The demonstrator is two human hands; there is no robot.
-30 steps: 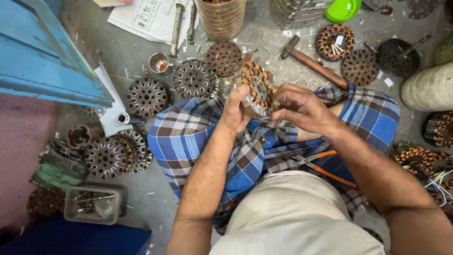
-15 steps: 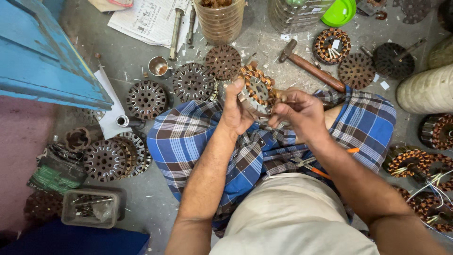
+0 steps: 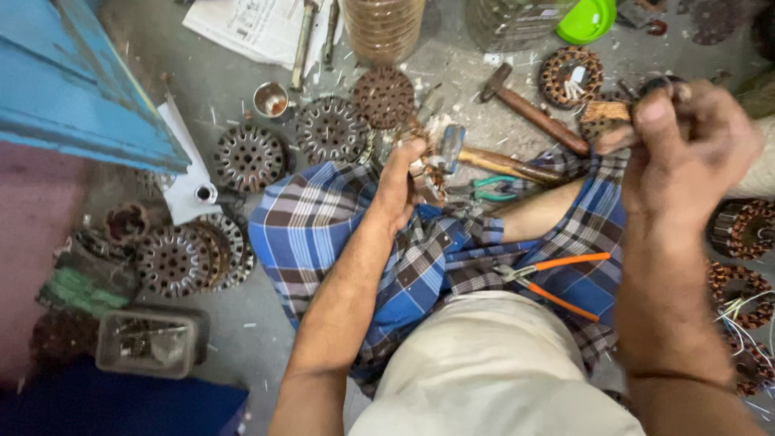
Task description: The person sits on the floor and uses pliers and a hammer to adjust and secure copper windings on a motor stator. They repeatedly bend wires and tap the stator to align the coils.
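My left hand (image 3: 400,182) grips a copper-wound stator (image 3: 426,171) held edge-on above my blue checked lap cloth (image 3: 339,234). My right hand (image 3: 686,145) is raised off to the right, apart from the stator, and pinches a short brown wooden piece (image 3: 605,115); it is blurred. A hammer with a metal head (image 3: 452,145) lies just beyond the stator. Green-handled pliers (image 3: 492,190) rest beside it. Orange-handled pliers (image 3: 557,278) lie on my lap.
Several round perforated metal cores (image 3: 331,129) lie on the grey floor, with a stack (image 3: 173,258) at the left. A second hammer (image 3: 533,109), small metal cup (image 3: 270,101), plastic jar (image 3: 383,28), blue box (image 3: 73,89), clear parts box (image 3: 149,343) and wound stators (image 3: 743,230) surround me.
My right hand has left the stator and risen to the right, now pinching a brown piece. The left hand keeps the stator, turned edge-on and lower.
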